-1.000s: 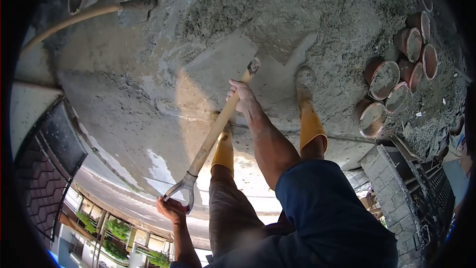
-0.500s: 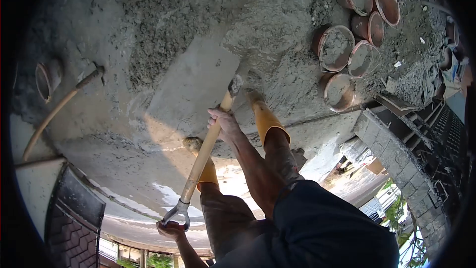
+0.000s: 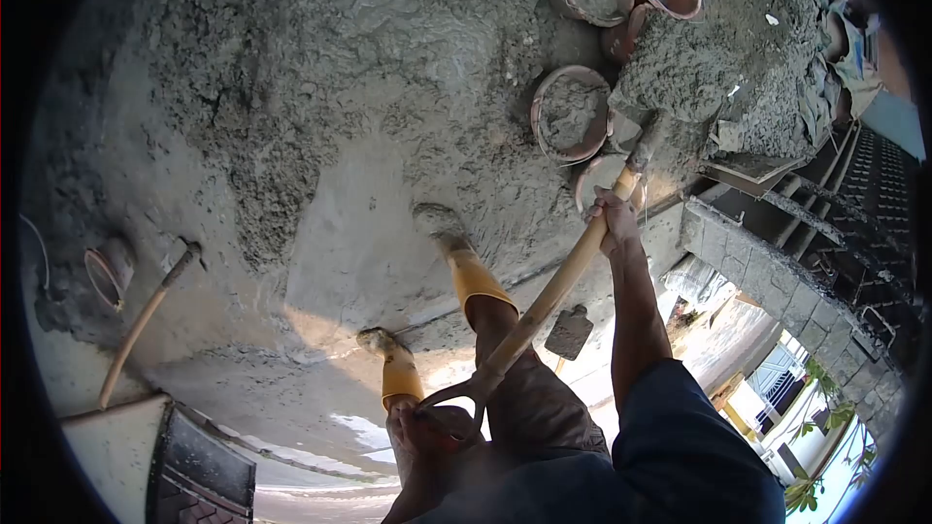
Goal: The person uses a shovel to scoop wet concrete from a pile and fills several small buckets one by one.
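Note:
My right hand [image 3: 616, 220] is wrapped round the wooden shaft of a shovel [image 3: 553, 296], near its metal socket. My left hand [image 3: 427, 430], low in the view, is closed on the D-shaped grip. A heap of wet concrete [image 3: 680, 73] lies on the shovel's blade and hides most of it. The load hangs at the right, beside and partly over the buckets. One bucket [image 3: 535, 116] holds concrete; another bucket [image 3: 580, 189] is partly hidden behind the shaft and blade.
Wet concrete [image 3: 369, 49] spreads over the ground ahead of my yellow boots [image 3: 476, 277]. More buckets [image 3: 691, 12] stand at the top right. A long wooden handle [image 3: 146, 320] and a tipped bucket [image 3: 121, 257] are at left. A block wall [image 3: 767, 272] borders the right.
The shovel has swung up and to the right from the ground by my boots, and its blade now carries concrete. Both hands stay on it. The view has shifted to the right.

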A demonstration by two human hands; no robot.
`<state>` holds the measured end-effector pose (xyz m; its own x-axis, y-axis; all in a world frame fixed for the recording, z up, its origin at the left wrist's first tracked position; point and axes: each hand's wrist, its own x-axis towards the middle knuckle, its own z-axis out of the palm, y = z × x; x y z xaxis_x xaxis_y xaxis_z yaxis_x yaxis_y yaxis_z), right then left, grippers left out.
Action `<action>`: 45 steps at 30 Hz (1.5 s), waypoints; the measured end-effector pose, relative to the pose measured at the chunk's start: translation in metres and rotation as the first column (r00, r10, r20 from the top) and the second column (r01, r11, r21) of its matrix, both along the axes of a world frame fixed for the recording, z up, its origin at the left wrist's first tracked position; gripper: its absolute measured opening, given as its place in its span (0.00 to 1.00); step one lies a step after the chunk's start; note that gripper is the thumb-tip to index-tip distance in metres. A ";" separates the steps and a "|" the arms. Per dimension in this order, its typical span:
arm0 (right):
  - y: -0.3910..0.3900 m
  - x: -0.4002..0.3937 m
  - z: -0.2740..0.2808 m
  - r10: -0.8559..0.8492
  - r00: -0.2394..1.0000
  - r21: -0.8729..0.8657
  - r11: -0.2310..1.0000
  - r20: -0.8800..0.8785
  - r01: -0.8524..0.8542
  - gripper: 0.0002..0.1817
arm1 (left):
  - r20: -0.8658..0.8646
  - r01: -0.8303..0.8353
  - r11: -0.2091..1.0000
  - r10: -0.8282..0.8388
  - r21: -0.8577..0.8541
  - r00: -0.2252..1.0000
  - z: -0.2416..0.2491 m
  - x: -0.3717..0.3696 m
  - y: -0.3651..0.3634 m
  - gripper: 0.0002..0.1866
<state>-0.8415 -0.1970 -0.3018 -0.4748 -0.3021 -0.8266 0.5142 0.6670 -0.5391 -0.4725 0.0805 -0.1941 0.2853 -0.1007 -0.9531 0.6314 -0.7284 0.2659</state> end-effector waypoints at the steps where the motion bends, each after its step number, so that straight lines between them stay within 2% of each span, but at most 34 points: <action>1: -0.010 -0.023 0.003 0.028 0.996 0.025 0.999 -0.090 -0.026 0.06 | 0.003 0.000 1.000 0.000 -0.002 1.000 0.015 -0.014 -0.032 0.14; 3: -0.033 -0.057 0.014 0.096 0.980 0.013 0.995 -0.176 -0.095 0.06 | -0.341 -0.093 0.968 0.171 0.234 0.924 0.065 -0.048 -0.138 0.14; 4: -0.044 -0.080 0.010 0.220 0.945 0.086 0.975 -0.241 -0.205 0.06 | -0.337 -0.087 0.969 0.165 0.233 0.927 0.072 -0.055 -0.164 0.14; 5: -0.054 -0.098 0.005 0.341 0.892 0.166 0.938 -0.296 -0.304 0.07 | -0.475 -0.143 0.958 0.250 0.249 0.844 0.077 -0.062 -0.184 0.14; 6: -0.062 -0.103 0.006 0.332 0.896 0.162 0.941 -0.294 -0.296 0.07 | -0.598 -0.195 0.942 0.326 0.275 0.732 0.081 -0.067 -0.194 0.14; 7: -0.073 -0.104 0.013 0.336 0.892 0.073 0.941 -0.303 -0.330 0.07 | -0.596 -0.188 0.945 0.317 0.269 0.738 0.085 -0.069 -0.195 0.14; 9: -0.087 -0.104 0.031 0.318 0.893 -0.026 0.939 -0.318 -0.343 0.08 | -0.726 -0.251 0.902 0.432 0.352 0.534 0.093 -0.071 -0.197 0.17; 10: -0.091 -0.100 0.039 0.311 0.881 0.003 0.943 -0.356 -0.332 0.07 | -0.727 -0.239 0.906 0.423 0.349 0.541 0.104 -0.074 -0.204 0.17; 12: -0.099 -0.081 0.064 0.290 0.858 0.023 0.951 -0.423 -0.309 0.08 | -0.621 0.101 0.912 0.187 0.398 0.761 0.126 -0.079 -0.219 0.18; 13: -0.098 -0.074 0.061 0.295 0.859 0.026 0.949 -0.419 -0.314 0.08 | -0.617 0.095 0.911 0.193 0.402 0.763 0.122 -0.075 -0.209 0.18; 14: -0.097 -0.068 0.058 0.271 0.840 0.060 0.959 -0.470 -0.276 0.08 | -0.689 -0.112 0.877 0.441 0.468 0.575 0.113 -0.065 -0.189 0.18; 15: -0.096 -0.064 0.056 0.245 0.815 0.089 0.968 -0.524 -0.234 0.08 | -0.717 -0.286 0.782 0.623 0.554 0.313 0.097 -0.057 -0.171 0.19; 17: -0.077 -0.069 0.009 0.287 0.789 0.140 0.958 -0.543 -0.252 0.11 | -0.854 -0.111 0.925 0.379 0.364 0.357 0.035 -0.045 -0.130 0.20; 18: -0.062 -0.087 -0.031 0.373 0.761 0.120 0.922 -0.530 -0.368 0.12 | -0.777 0.211 0.976 -0.171 -0.051 0.606 0.024 -0.050 -0.130 0.19; 19: -0.060 -0.092 -0.050 0.452 0.721 0.088 0.872 -0.525 -0.482 0.13 | -0.422 0.584 0.738 -0.674 -0.338 0.607 0.010 -0.054 -0.137 0.18; 20: -0.066 -0.073 -0.043 0.397 0.680 0.145 0.906 -0.616 -0.398 0.12 | -0.411 0.575 0.741 -0.671 -0.347 0.617 -0.006 -0.051 -0.135 0.18; 21: -0.069 -0.059 -0.033 0.412 0.678 0.140 0.897 -0.609 -0.419 0.12 | -0.649 0.281 0.956 -0.267 -0.085 0.713 -0.020 -0.044 -0.127 0.18; 22: -0.070 -0.032 0.004 0.348 0.778 0.075 0.928 -0.522 -0.365 0.12 | -0.728 -0.019 0.965 0.211 0.263 0.653 -0.027 -0.033 -0.113 0.17; 23: -0.059 -0.011 0.026 0.275 0.861 0.024 0.956 -0.428 -0.293 0.13 | -0.762 -0.284 0.881 0.470 0.377 0.445 -0.032 -0.020 -0.099 0.18; 24: -0.047 0.001 0.025 0.283 0.807 0.166 0.959 -0.519 -0.229 0.11 | -0.786 -0.338 0.900 0.412 0.274 0.460 -0.037 -0.007 -0.082 0.19; 25: -0.035 0.016 0.030 0.292 0.802 0.159 0.956 -0.520 -0.245 0.11 | -0.807 -0.389 0.907 0.348 0.162 0.477 -0.042 0.007 -0.063 0.21; 27: -0.001 0.046 0.046 0.120 0.959 -0.277 0.942 -0.255 -0.192 0.10 | -0.704 -0.246 0.959 0.075 -0.144 0.706 -0.044 0.040 -0.019 0.20; 28: 0.015 0.057 0.047 0.161 0.983 -0.354 0.918 -0.086 -0.181 0.09 | -0.596 -0.145 0.949 -0.055 -0.282 0.801 -0.040 0.054 -0.003 0.19; 29: 0.023 0.068 0.044 0.168 0.982 -0.362 0.913 -0.086 -0.188 0.09 | -0.594 -0.152 0.945 -0.053 -0.290 0.803 -0.041 0.063 0.011 0.19; 31: 0.042 0.104 0.034 0.122 0.964 -0.222 0.973 0.236 -0.069 0.07 | -0.353 -0.093 0.981 0.027 -0.170 0.935 -0.043 0.087 0.051 0.19; 32: 0.052 0.127 0.021 0.085 0.962 -0.146 0.988 0.260 -0.048 0.09 | -0.345 -0.092 0.981 0.028 -0.170 0.938 -0.044 0.101 0.074 0.19; 34: 0.077 0.181 -0.024 0.073 0.957 -0.037 0.997 0.282 -0.065 0.12 | -0.115 -0.129 0.988 0.119 -0.087 0.986 -0.054 0.124 0.120 0.17; 36: 0.124 0.243 -0.058 0.110 0.935 0.032 0.991 0.338 -0.128 0.15 | 0.167 -0.221 0.974 0.210 0.052 0.963 -0.037 0.146 0.163 0.16; 38: 0.193 0.311 -0.073 0.091 0.869 0.128 0.976 0.486 -0.174 0.14 | 0.405 -0.225 0.965 0.154 0.132 0.901 -0.010 0.183 0.238 0.15; 39: 0.237 0.344 -0.083 0.075 0.806 0.150 0.968 0.588 -0.200 0.14 | 0.427 -0.302 0.939 0.208 0.165 0.880 0.012 0.204 0.282 0.15; 40: 0.277 0.376 -0.082 0.058 0.767 0.203 0.949 0.639 -0.240 0.13 | 0.585 -0.306 0.935 0.151 0.177 0.797 0.032 0.216 0.324 0.15; 43: 0.398 0.454 -0.093 -0.033 0.624 0.330 0.870 0.781 -0.367 0.16 | 0.755 -0.362 0.878 0.000 0.314 0.656 0.112 0.236 0.398 0.17; 44: 0.427 0.472 -0.088 -0.068 0.617 0.378 0.841 0.784 -0.387 0.15 | 0.805 -0.369 0.867 -0.061 0.336 0.590 0.134 0.231 0.397 0.18; 45: 0.449 0.483 -0.087 -0.104 0.612 0.426 0.808 0.784 -0.408 0.14 | 0.806 -0.377 0.856 -0.076 0.354 0.587 0.138 0.228 0.400 0.18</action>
